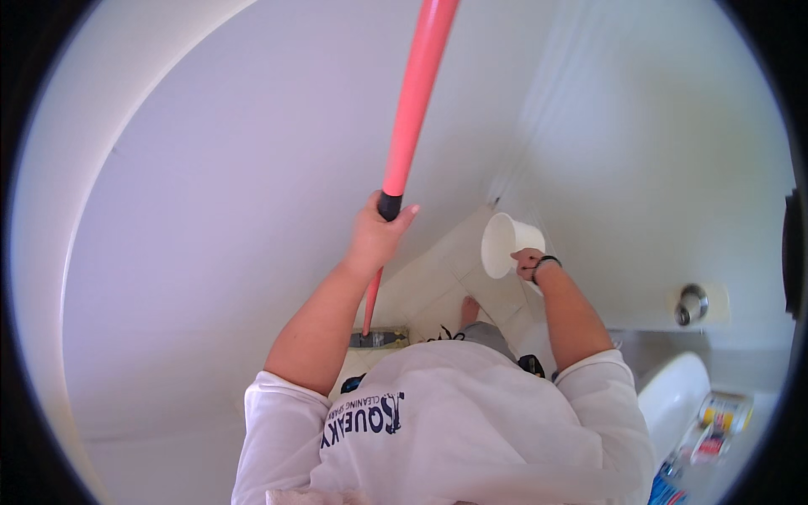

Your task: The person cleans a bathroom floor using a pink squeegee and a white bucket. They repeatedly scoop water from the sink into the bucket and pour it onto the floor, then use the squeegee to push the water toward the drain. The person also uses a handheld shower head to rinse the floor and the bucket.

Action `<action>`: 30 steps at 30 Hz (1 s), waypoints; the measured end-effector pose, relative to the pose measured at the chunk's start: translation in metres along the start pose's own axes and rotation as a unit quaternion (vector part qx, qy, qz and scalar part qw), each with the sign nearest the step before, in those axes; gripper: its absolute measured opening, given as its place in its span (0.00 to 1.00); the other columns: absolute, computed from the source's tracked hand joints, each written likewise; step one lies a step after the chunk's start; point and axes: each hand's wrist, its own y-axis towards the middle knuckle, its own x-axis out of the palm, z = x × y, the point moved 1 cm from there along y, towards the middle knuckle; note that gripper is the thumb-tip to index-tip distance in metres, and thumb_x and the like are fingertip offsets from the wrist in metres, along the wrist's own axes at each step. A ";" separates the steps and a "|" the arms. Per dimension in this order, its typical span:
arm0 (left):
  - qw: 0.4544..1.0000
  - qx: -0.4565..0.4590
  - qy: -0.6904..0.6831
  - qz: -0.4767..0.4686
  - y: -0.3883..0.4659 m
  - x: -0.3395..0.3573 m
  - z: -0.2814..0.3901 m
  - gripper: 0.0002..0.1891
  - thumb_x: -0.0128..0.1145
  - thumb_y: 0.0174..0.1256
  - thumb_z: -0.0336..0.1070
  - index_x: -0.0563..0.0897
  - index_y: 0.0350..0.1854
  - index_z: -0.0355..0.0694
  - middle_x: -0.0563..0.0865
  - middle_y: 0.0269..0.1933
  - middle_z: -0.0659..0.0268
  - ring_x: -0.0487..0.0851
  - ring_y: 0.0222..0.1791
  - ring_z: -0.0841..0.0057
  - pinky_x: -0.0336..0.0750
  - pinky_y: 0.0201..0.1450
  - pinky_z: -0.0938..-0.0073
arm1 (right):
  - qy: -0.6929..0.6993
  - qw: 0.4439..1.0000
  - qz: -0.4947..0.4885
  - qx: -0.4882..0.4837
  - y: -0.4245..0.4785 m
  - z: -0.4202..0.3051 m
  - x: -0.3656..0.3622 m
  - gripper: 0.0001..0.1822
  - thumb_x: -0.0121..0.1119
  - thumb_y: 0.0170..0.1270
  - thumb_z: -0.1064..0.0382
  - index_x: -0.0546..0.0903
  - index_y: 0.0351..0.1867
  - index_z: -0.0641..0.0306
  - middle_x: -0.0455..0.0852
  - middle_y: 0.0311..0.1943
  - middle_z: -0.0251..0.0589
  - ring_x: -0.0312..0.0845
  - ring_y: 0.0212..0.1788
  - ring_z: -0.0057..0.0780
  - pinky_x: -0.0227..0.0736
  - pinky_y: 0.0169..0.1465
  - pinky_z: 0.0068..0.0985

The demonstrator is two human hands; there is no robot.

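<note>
My left hand [377, 230] grips a long pink pole [418, 101] around its black collar. The pole slants from the top of the view down towards the floor. At its low end sits a flat grey mop or scrubber head [379, 339] with a yellowish edge; my body hides part of what lies around it. My right hand [530, 264], with dark bands on the wrist, holds a white plastic tub [514, 243] by its rim. The tub is tilted with its mouth to the left, and no contents show inside.
Pale walls [221, 189] close in on both sides of a light tiled floor [467, 284]. A metal fixture [691, 304] juts from the right wall. Below it are a white ceramic basin or toilet [675, 391], a yellow-labelled container [726, 411] and a blue-labelled bottle [668, 486].
</note>
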 end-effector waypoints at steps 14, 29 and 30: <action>0.993 0.095 -0.049 -0.051 -0.013 0.017 0.060 0.16 0.58 0.49 0.44 0.69 0.26 0.35 0.71 0.16 0.68 0.69 0.14 0.81 0.65 0.18 0.79 | 0.287 0.936 0.194 0.067 -0.414 -0.033 -0.060 0.38 0.61 0.33 0.68 0.65 0.54 0.59 0.79 0.32 0.40 0.71 0.31 0.20 0.66 0.40 0.18; 0.980 0.111 -0.161 -0.038 0.005 0.023 0.050 0.11 0.54 0.54 0.39 0.68 0.27 0.39 0.69 0.18 0.70 0.68 0.19 0.82 0.64 0.22 0.81 | 0.594 0.711 0.346 0.147 -0.556 -0.036 0.036 0.46 0.66 0.33 0.70 0.56 0.60 0.58 0.74 0.28 0.33 0.66 0.30 0.18 0.63 0.38 0.15; 0.984 0.098 -0.142 -0.053 -0.001 0.024 0.055 0.10 0.54 0.55 0.39 0.68 0.27 0.39 0.69 0.18 0.70 0.68 0.19 0.82 0.64 0.23 0.81 | 0.592 0.707 0.351 0.164 -0.567 -0.038 0.045 0.49 0.63 0.34 0.70 0.50 0.62 0.56 0.70 0.24 0.31 0.63 0.27 0.18 0.62 0.35 0.15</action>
